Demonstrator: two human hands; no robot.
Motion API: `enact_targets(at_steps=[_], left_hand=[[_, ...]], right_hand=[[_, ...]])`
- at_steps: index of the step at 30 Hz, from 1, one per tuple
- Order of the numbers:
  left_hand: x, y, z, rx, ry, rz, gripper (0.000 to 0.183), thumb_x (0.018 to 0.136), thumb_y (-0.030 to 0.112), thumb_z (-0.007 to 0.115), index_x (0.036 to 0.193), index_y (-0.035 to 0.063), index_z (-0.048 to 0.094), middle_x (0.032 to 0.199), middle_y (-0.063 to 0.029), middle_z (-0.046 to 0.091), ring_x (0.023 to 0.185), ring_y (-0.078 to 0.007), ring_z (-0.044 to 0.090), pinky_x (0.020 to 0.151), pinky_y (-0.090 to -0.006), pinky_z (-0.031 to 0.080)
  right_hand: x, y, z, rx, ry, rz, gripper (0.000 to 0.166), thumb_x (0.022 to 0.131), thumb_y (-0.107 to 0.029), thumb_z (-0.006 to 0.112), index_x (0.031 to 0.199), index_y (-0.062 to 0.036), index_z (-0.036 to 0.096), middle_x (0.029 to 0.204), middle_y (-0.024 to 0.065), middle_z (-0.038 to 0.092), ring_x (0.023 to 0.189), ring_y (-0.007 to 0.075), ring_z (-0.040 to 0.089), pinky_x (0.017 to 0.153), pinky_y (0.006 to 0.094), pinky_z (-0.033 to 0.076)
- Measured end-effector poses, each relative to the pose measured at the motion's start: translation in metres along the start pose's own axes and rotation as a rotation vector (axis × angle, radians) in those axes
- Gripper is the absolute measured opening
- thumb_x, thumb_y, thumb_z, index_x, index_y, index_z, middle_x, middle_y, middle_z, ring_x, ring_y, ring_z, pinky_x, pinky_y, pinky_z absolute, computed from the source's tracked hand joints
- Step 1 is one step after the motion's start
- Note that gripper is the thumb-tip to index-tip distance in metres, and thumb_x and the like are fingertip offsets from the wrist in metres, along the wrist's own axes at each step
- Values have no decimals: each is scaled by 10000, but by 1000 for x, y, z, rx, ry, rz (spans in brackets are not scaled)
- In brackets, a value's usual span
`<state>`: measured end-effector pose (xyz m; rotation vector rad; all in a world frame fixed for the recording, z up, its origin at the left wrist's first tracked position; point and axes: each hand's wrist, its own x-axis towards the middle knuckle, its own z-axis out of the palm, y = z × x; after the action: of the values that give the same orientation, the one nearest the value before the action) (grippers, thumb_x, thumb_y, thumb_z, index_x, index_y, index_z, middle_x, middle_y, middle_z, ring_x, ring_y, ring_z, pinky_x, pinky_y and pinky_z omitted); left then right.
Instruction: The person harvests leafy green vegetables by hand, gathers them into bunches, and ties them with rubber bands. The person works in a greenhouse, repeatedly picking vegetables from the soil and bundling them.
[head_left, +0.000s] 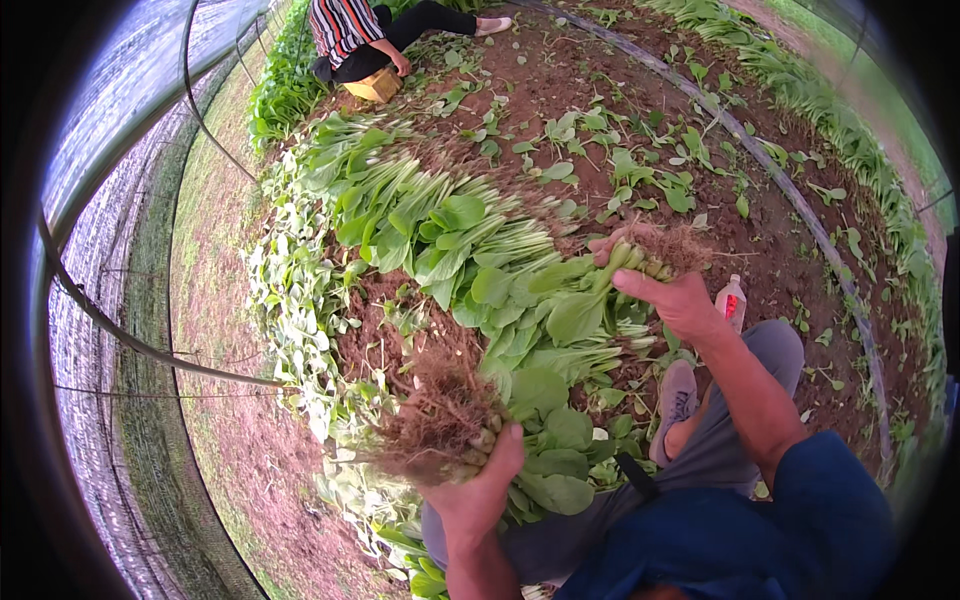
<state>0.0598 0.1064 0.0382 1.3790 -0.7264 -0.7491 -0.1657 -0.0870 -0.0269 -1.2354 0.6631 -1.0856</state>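
My left hand grips a thick bunch of leafy green plants near the stem bases, its brown tangled roots pointing left and the leaves lying to the right. In my right hand is a smaller bunch of the same greens, held by the pale stems, with roots up and to the right and leaves down to the left. Between and beyond both hands, a long row of pulled greens lies on the soil, leaves to the left and roots to the right.
A clear plastic bottle stands beside my right knee. At the top, another person in a striped top sits on a wooden box. A grey hose or pipe crosses the soil at right. Curved tunnel-frame poles stand at left.
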Motion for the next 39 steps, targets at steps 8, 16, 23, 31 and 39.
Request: enact_targets(at_steps=[8,16,23,31,39], left_hand=[[12,9,30,86,-111,129,613,769,7,854,1308,-35,566,1139,-91,708,1012,-152,684,925,-323,552],[13,15,29,-121,-156,174,383,807,67,848,1143,-28,691,1044,-45,733,918,-145,687,837,-308,562],[12,1,15,-220,-140,112,428,813,77,854,1188,-18,672,1102,-61,718,953,-153,685,864,-314,559],[0,10,20,-163,-272,131,480,794,39,900,1214,-25,678,1123,-72,740,989,-151,700,895,-307,575],[10,3,21,0,-94,172,463,774,51,886,1173,-31,667,1079,-75,733,924,-156,693,846,-311,570]], right_hand=[[-31,-59,79,192,-191,344,437,967,-97,757,1373,-18,617,1251,54,710,1154,140,652,1016,334,532],[-42,-67,132,343,-391,180,673,982,-100,746,1538,17,386,1467,104,550,1338,181,518,1163,359,415],[-42,-50,145,260,-307,17,802,997,-293,752,1551,21,265,1438,157,527,1356,194,472,1170,380,387],[-46,-53,142,319,-196,273,820,1075,-633,420,1583,1,308,1564,130,422,1433,199,397,1224,365,292],[-36,-65,145,320,-358,339,678,1125,-505,376,1541,28,430,1535,118,508,1392,188,465,1220,359,303]])
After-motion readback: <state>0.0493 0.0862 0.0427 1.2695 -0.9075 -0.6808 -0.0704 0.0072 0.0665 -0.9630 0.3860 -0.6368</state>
